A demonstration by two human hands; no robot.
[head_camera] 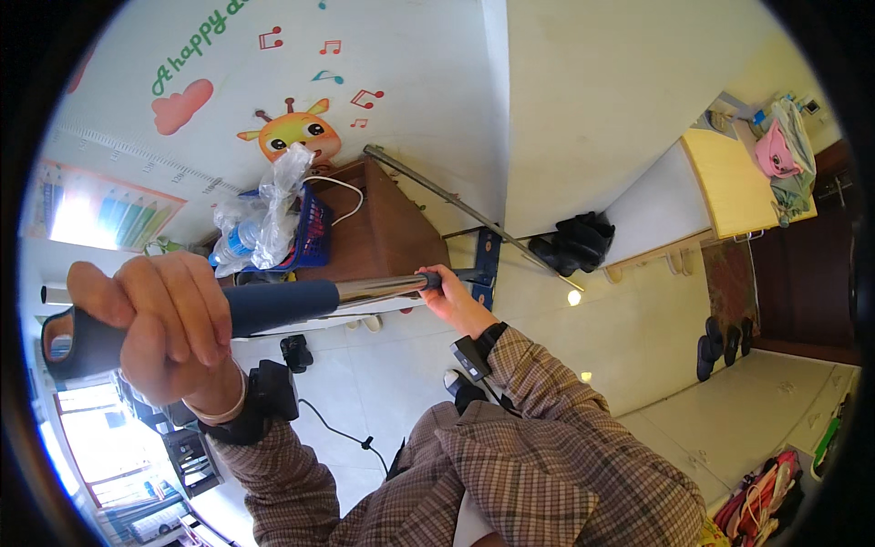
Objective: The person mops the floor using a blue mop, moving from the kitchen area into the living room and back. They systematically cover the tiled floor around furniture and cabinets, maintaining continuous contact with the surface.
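A long-handled pole, possibly a mop, stretches across the view with a dark blue grip (284, 308) and a shiny metal shaft (372, 290). My left hand (167, 321) is wrapped around the near end of the grip, close to the camera. Farther down, my right hand (448, 297) holds the shaft at a dark collar (431, 280). Beyond that hand, a dark blue flat piece with holes (487, 256) sits at the pole's far end; how it joins the pole is hard to make out.
A brown wooden cabinet (410, 225) bears a blue plastic basket (316, 229) with a bottle (240, 239) and plastic bags. One thin metal rod (444, 195) slants past the cabinet. Black boots (581, 239) stand by a white shoe cabinet (660, 198); dark slippers (711, 349) lie near the door (800, 273).
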